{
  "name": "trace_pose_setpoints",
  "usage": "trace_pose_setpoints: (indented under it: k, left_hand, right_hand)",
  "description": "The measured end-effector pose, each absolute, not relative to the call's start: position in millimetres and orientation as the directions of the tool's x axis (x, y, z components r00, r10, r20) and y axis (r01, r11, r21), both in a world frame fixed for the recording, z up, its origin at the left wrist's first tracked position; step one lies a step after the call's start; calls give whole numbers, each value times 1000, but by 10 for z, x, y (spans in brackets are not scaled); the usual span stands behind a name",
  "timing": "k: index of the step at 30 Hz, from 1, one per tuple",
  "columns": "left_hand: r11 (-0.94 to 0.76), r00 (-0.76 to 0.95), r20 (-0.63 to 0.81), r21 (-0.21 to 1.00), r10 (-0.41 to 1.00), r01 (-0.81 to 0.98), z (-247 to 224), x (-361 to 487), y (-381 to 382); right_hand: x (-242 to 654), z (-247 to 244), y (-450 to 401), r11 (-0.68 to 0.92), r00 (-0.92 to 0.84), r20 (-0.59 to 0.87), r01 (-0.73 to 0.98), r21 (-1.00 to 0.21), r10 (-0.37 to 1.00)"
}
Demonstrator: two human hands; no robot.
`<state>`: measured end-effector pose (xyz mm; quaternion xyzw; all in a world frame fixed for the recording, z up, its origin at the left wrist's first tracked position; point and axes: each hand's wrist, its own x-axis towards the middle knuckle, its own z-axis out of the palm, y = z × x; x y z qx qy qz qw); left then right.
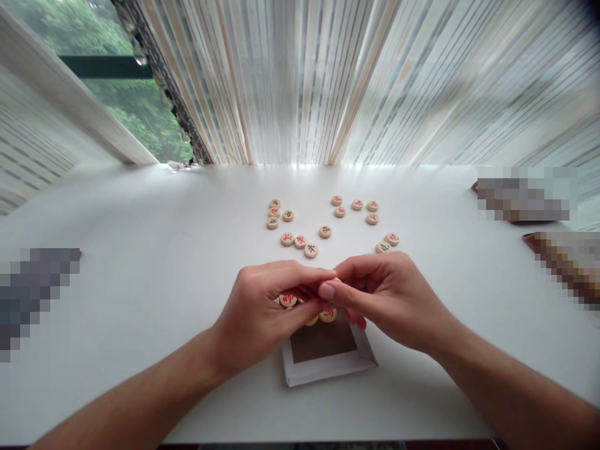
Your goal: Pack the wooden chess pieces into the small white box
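My left hand (267,300) and my right hand (387,300) meet above a shallow white box (330,369) with a dark inside. Their fingertips are pinched together round a pale round piece (336,281), mostly hidden by the fingers. Below them, several wooden chess pieces show at the far part of the box, among them one with a red character (287,299) seen through the gap in my left hand, and another red one (328,314) beneath the fingertips. How far those pieces rest in the box is hidden.
Several round pieces lie beyond my hands on the white table (210,225), such as a black-marked one (325,231) and a red-marked one (392,239). Blurred-out objects stand at the left edge (32,294) and right side (525,200). Striped curtains (300,81) hang behind.
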<state>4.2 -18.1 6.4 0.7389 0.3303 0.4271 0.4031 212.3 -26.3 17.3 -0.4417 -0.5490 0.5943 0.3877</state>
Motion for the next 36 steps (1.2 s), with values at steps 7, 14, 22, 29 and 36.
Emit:
trace_pose_setpoints:
  k: [7, 14, 22, 29, 36]
  left_hand:
    - [-407, 429, 333, 909, 840, 93, 62, 24, -171]
    - [-243, 396, 262, 965, 880, -98, 108, 53, -167]
    - [-213, 347, 219, 976, 912, -56, 121, 47, -179]
    - [-443, 453, 341, 886, 824, 139, 73, 19, -164]
    - [-397, 458, 295, 907, 839, 142, 106, 33, -175]
  right_hand:
    - [2147, 199, -246, -74, -369, -64, -12, -997, 927]
    - [2180, 119, -215, -151, -443, -57, -180, -972, 895]
    - [2132, 173, -222, -208, -392, -128, -168, -964, 911]
    - [2127, 144, -211, -212, -303, -168, -116, -970, 938]
    - [2113, 165, -259, -108, -297, -85, -61, -992, 951]
